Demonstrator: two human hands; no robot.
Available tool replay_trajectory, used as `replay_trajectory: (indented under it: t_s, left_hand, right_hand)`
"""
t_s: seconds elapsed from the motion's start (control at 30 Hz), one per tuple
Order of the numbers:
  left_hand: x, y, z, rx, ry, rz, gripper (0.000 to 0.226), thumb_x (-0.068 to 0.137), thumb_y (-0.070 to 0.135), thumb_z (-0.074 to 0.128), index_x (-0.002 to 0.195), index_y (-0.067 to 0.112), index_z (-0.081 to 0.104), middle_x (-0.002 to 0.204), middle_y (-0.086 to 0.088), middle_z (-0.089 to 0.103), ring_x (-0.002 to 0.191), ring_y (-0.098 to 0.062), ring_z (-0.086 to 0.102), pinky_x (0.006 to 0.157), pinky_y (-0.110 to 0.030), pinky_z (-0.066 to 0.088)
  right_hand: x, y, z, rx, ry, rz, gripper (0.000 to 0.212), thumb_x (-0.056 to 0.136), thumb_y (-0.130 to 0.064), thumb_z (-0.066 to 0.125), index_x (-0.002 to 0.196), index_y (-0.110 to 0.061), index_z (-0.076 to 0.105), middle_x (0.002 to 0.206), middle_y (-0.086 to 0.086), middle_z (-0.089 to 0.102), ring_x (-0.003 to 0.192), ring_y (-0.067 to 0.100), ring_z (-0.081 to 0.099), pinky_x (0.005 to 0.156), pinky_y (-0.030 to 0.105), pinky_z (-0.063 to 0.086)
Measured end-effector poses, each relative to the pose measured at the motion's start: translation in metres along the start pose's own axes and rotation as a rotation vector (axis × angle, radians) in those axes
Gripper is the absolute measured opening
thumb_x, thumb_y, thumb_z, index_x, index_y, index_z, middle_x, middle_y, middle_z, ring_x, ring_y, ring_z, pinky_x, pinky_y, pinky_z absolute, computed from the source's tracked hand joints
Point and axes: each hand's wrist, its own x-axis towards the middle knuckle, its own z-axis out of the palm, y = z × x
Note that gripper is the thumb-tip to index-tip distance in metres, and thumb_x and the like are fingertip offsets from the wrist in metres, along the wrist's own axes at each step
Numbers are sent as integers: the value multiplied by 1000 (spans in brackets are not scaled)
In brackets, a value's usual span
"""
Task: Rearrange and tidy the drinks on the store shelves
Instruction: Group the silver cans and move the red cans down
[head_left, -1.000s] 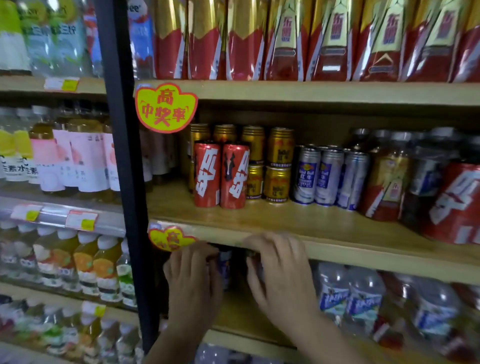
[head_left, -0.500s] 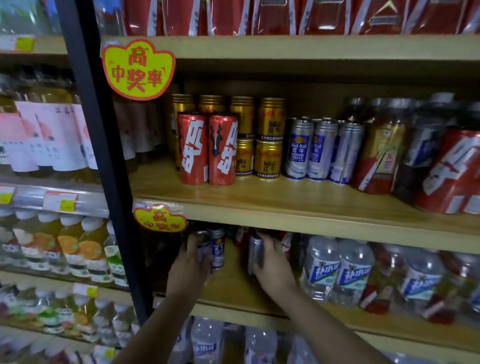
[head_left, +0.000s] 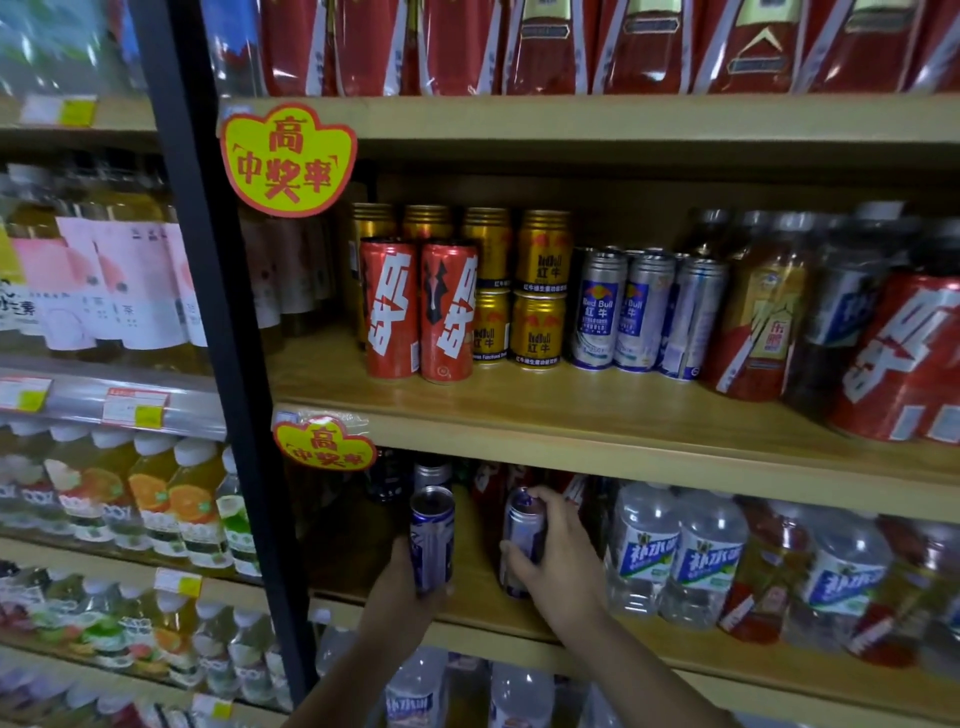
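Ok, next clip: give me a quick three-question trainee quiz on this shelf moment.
1. True or false: each hand holds a slim blue-and-silver can at the lower shelf.
2. Multiple choice: what stands immediately right of the two tall red cans on the middle shelf? A) water bottles B) stacked gold cans C) juice bottles
3. Fill in: right of the right hand, the lower shelf holds clear ____ with blue-and-white labels.

Key:
1. True: the left hand grips the left can, the right hand grips the right can.
2. B, the gold cans.
3. Water bottles.
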Motion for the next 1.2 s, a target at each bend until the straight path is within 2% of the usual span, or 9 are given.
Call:
replay_trajectory:
  t_s: [0.17, 0.3, 0.4, 0.53, 0.67, 0.8, 0.9, 1.03, 1.2]
  left_hand:
    - [-2, -1, -24, 129, 129, 104, 60, 77, 25, 82, 130, 22, 57, 110, 2, 59, 91, -16, 60, 76, -35, 50]
    - [-8, 3, -61, 245, 160, 241, 52, 74, 43, 80, 120, 45, 57, 111, 21, 48, 90, 1, 54, 69, -24, 49]
    - [-4, 17, -63, 132, 184, 219, 54, 72, 34, 84, 113, 48, 52, 107, 26, 57, 92, 6, 59, 66, -14, 46]
    - [9, 36, -42, -18, 154, 221, 73, 73, 29, 88, 121, 55, 40, 100, 37, 63, 95, 18, 59, 65, -5, 47]
    - [11, 40, -15, -32, 102, 223, 70, 80, 27, 84, 125, 54, 37, 113, 23, 66, 106, 0, 64, 80, -13, 49]
    - [1, 36, -9, -1, 86, 235, 85, 82, 21, 81, 133, 58, 24, 124, 19, 62, 108, -3, 63, 87, -32, 55]
    - [-6, 40, -7, -16, 38, 266, 72, 84, 25, 80, 128, 55, 32, 124, 21, 62, 111, -3, 63, 89, -33, 56]
    - [-25, 42, 2, 24, 19, 332, 60, 84, 43, 77, 126, 57, 36, 123, 36, 54, 108, 0, 61, 77, -19, 51]
    - [-50, 67, 1, 42, 42, 473, 64, 78, 77, 62, 133, 54, 39, 125, 38, 53, 101, 6, 60, 74, -18, 52]
  right_hand:
    - [-2, 4, 3, 38, 5, -13, 69, 87, -50, 70, 143, -43, 30, 142, -16, 46, 122, 8, 53, 90, 27, 51]
    - [-2, 4, 8, 68, 1, -26, 69, 89, -45, 71, 146, -40, 31, 143, -15, 45, 127, 7, 50, 97, 27, 49]
    - [-3, 2, 9, 79, 20, -26, 69, 90, -41, 72, 147, -38, 33, 142, -13, 47, 127, 8, 50, 100, 28, 49]
    - [-5, 1, 7, 120, 20, 14, 76, 87, -39, 75, 148, -37, 29, 141, -14, 50, 126, 7, 52, 99, 26, 49]
    - [-5, 3, 5, 197, -46, 131, 86, 85, -46, 76, 149, -35, 19, 126, -9, 64, 107, 13, 65, 83, 27, 55]
    - [-8, 2, 2, 207, -132, 52, 85, 91, -45, 71, 151, -42, 11, 111, -10, 71, 87, 12, 70, 75, 38, 60]
    - [-14, 2, -5, 246, -203, -24, 75, 91, -48, 69, 145, -53, 17, 103, 3, 74, 82, 20, 71, 76, 49, 59]
    - [-30, 9, -16, 192, -208, -82, 60, 86, -70, 58, 135, -62, 24, 96, 6, 71, 63, 17, 64, 62, 41, 55]
    - [-45, 9, -54, 235, -115, -139, 63, 81, -79, 57, 136, -60, 33, 97, -16, 69, 43, 9, 53, 44, 27, 40]
